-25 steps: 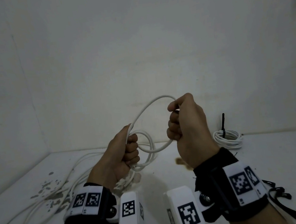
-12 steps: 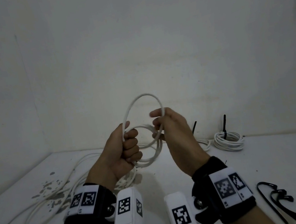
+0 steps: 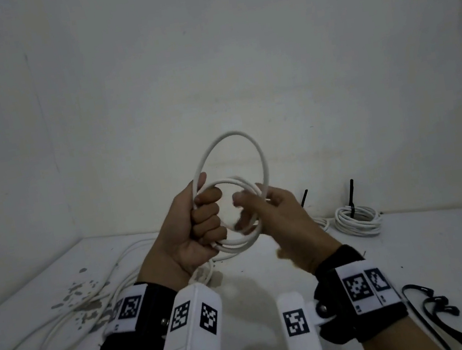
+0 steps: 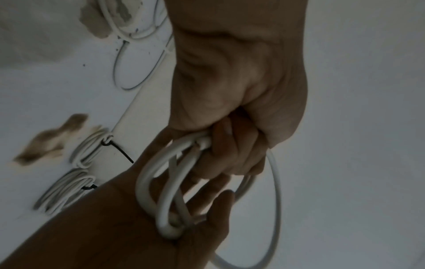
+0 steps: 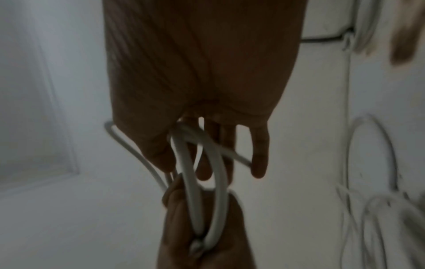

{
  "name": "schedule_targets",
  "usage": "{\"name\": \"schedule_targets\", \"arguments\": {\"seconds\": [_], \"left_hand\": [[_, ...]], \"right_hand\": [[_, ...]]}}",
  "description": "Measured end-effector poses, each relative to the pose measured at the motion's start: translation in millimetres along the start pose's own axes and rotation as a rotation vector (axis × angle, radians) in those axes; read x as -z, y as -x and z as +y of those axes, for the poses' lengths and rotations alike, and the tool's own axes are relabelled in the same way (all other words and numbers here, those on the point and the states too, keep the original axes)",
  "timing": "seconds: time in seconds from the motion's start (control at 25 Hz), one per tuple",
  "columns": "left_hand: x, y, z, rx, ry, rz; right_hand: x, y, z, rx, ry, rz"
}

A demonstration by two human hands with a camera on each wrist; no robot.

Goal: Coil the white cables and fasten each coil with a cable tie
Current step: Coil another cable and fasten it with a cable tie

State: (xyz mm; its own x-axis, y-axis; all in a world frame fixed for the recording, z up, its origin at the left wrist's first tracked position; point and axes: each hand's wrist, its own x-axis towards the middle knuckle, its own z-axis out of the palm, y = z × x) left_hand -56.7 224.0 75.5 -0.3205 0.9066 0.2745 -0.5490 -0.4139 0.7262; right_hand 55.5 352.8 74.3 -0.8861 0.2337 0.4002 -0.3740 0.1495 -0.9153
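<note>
The left hand grips the cable loops tight, and the right hand, fingers loose, should lay the big loop flat beside them.

The head view looks forward and down from above the wrists. Each wrist view looks close along its hand. All share the held coil.

No readable text, brand or number | only black-and-white square code markers on wristbands and white wrist units, lower frame
</note>
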Motion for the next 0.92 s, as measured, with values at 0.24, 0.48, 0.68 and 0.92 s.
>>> {"name": "schedule_targets", "arguments": {"seconds": [0.24,0.48,0.68,0.92], "left_hand": [[2.8,4.0,5.4,-0.078,-0.177,0.439],[35.7,16.1,13.3,-0.079,-0.378,0.762],[49.3,29.7,15.7,-0.07,-0.578,0.917],[50.1,28.9,16.3,-0.114,-0.519,0.952]], "right_hand": [[30.1,0.3,-0.3,-0.13,0.34,0.082],[59.9,-9.9,7.7,-0.242,0.189,0.334],[60.3,-13.0,-0.3,-0.205,0.046,0.594],[62.4,-8.2,-14.8,-0.182,0.224,0.486]]}}
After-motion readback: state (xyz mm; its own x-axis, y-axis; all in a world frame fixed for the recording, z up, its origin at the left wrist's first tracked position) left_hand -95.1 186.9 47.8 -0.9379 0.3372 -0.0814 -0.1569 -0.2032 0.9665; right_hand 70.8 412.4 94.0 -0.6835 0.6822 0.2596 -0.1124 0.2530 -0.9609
